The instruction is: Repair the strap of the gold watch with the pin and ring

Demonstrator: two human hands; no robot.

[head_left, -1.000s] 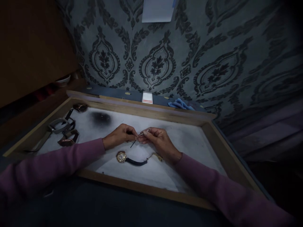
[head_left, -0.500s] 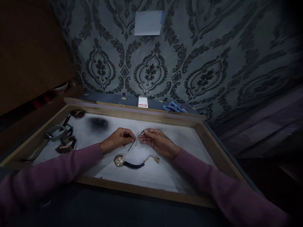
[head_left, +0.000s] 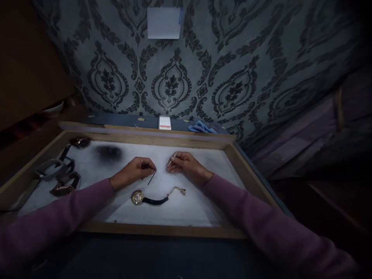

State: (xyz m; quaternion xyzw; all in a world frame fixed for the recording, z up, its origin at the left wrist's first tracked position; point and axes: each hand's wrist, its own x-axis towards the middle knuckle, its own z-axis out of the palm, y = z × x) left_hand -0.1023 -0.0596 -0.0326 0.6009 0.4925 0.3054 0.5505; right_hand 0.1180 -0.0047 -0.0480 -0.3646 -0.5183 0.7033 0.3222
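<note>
Over the white floor of a shallow wooden tray (head_left: pixel 203 232), my left hand (head_left: pixel 132 172) is closed in a pinch on a thin dark strip (head_left: pixel 151 178) that hangs down at a slant. To its right, the fingers of my right hand (head_left: pixel 190 166) close on a slim, shiny metal tool (head_left: pixel 173 157), whose exact kind is too small to tell. A gap separates the two hands. Below them lies a gold-cased watch (head_left: pixel 137 197) with a dark strap (head_left: pixel 156 201) stretching right, and a thin gold chain (head_left: pixel 178 189) continues from the strap's end.
Several more watches sit at the tray's left side, among them a grey one (head_left: pixel 52 169) and a brownish one (head_left: pixel 66 183). Beyond the back rim are a small white box (head_left: pixel 164 122) and a blue cloth (head_left: pixel 202 126). A patterned wall (head_left: pixel 171 85) rises behind.
The view has swung right, so the scene sits further left. My hands have drawn slightly apart, and the metal tool now points more steeply. Both hands keep their holds.
</note>
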